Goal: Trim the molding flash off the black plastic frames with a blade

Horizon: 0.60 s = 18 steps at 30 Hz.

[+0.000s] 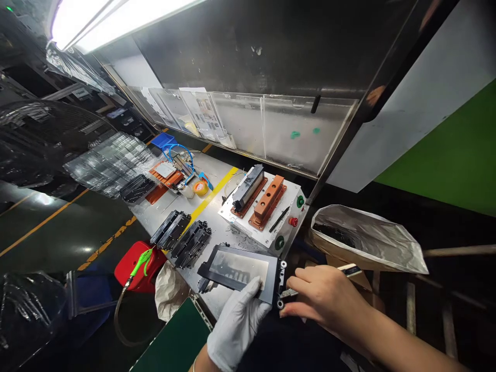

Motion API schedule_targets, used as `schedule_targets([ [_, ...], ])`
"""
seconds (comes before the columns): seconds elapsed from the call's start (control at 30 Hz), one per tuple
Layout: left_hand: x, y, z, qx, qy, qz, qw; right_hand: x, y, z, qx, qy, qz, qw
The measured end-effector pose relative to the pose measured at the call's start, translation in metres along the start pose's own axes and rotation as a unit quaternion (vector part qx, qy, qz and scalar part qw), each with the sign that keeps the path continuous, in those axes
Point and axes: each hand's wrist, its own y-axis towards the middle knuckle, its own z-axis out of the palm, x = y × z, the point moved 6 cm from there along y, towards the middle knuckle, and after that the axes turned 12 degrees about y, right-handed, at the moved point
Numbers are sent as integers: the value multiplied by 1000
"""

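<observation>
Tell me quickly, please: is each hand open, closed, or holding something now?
Left hand: holding the black-framed panel, thumb on top.
Right hand: closed around a slim tool.

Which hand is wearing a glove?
The left hand, with its thumb on the black-framed panel: it wears a white glove. The right hand is bare and holds a slim tool.

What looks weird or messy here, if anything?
Small dark scraps lie scattered on the metal table beside the white fixture box, looking untidy. The left hand wears a white glove but the right hand is bare, a mismatch.
</observation>
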Motion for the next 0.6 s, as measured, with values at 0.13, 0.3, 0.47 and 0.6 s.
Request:
schedule_targets([
  [0.13, 0, -1, -3, 5, 20, 18, 1000, -1, 0, -1, -6, 3, 5, 1000],
  [0.3, -1, -7, -5, -46, 10, 31, 998, 1, 2, -4, -21, -6, 5, 1000],
  [0.47, 4, -13, -11, -166, -2, 64, 984, 0, 4, -4, -36, -38, 11, 999],
  [0.6, 5, -8, -13, -161, 8, 148, 976, -3, 6, -3, -63, -61, 22, 996],
])
